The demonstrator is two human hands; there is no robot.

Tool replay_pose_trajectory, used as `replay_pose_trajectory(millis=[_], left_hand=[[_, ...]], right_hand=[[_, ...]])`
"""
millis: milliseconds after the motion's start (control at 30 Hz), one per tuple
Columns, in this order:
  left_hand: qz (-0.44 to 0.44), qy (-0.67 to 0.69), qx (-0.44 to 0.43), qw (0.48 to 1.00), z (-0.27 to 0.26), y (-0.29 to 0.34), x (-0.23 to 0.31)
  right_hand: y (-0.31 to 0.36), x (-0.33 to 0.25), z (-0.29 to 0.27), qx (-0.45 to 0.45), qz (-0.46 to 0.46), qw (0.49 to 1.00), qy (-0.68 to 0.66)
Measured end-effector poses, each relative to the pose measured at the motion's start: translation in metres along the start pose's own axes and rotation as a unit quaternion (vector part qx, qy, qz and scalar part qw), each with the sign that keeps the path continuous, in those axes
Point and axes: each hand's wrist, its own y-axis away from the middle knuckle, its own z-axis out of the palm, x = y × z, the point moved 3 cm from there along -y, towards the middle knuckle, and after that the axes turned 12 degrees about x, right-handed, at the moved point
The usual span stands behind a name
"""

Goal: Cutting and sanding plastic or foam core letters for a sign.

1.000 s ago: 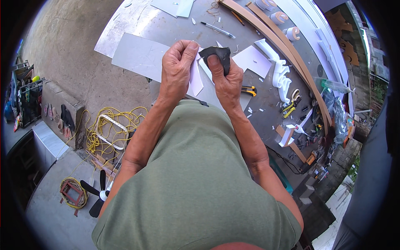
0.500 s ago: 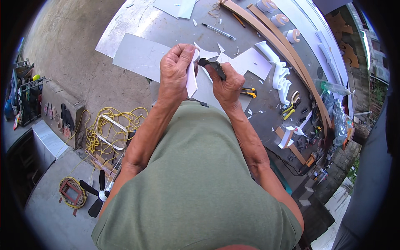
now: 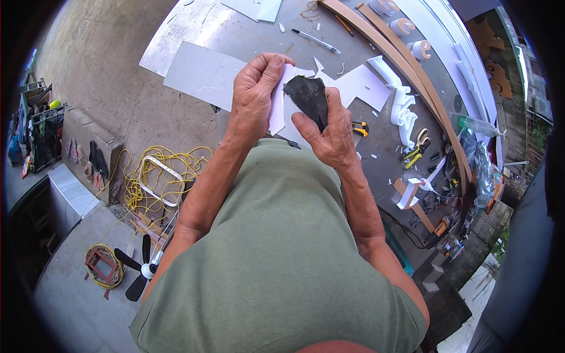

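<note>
My left hand [image 3: 252,97] pinches a white foam-board piece [image 3: 278,112] upright between thumb and fingers, above the near edge of the worktable. My right hand [image 3: 336,138] grips a ragged-edged piece of black sandpaper [image 3: 307,100], its broad dark face showing. The sandpaper is just right of the white piece; I cannot tell whether they touch. Behind both hands lie white board offcuts [image 3: 365,87] and a long grey sheet [image 3: 200,73]. Beside my right hand, partly hidden by it, rests a yellow-and-black utility knife [image 3: 361,130].
On the grey table [image 3: 344,56] are a pen [image 3: 316,41], white cut-out shapes [image 3: 403,109], scissors [image 3: 422,137], a white glue gun [image 3: 428,186] and curved brown strips [image 3: 432,97]. Tangled yellow cord [image 3: 132,182] and a black-bladed fan [image 3: 147,270] are at lower left.
My right hand has turned and its fingers have spread, bringing the sandpaper's broad face into view. The left hand still holds the white piece. The whole view has shifted slightly.
</note>
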Motion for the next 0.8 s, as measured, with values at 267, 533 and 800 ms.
replay_pose_trajectory(millis=[267, 533, 800], left_hand=[[-0.038, 0.0, 0.011, 0.999, -0.005, 0.0, -0.009], [-0.011, 0.01, 0.013, 1.0, -0.007, -0.001, -0.013], [-0.008, 0.013, -0.029, 0.999, -0.004, 0.001, -0.003]], right_hand=[[0.001, 0.006, 0.006, 0.017, -0.046, 0.995, 0.092], [-0.005, 0.007, 0.018, 0.005, -0.067, 0.986, 0.151], [-0.004, 0.006, 0.019, 0.025, -0.059, 0.99, 0.126]])
